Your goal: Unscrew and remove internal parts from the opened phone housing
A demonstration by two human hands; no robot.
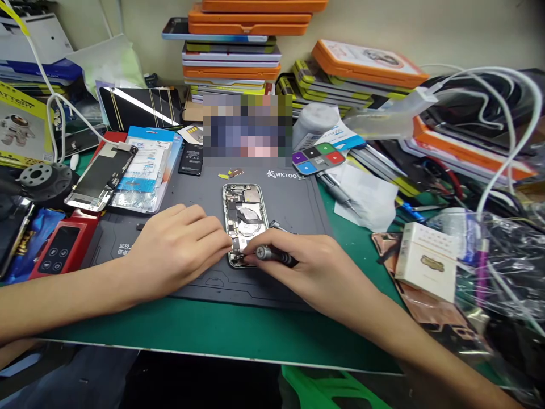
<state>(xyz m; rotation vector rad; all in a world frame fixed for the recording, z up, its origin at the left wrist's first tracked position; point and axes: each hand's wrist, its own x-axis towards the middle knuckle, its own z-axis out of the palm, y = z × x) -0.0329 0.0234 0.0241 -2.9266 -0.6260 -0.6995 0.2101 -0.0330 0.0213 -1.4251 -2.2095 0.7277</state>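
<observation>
An opened phone (246, 213) lies on a grey work mat (289, 204), its inner parts and bare metal showing. My left hand (181, 247) is closed, with its fingertips gripping the phone's lower left edge. Tucked in the fingers of my right hand (317, 264) is a screwdriver (276, 255), its round cross-marked end facing left. The thumb and forefinger of that hand reach down onto the lower end of the phone; whether they pinch a small part there is hidden.
A battery (191, 159) and small flex pieces (232, 173) lie behind the phone. On the left are a removed screen (102, 176) and a red box (66, 244). A cigarette box (428, 261), tools and cables crowd the right. Orange cases (251, 23) are stacked behind.
</observation>
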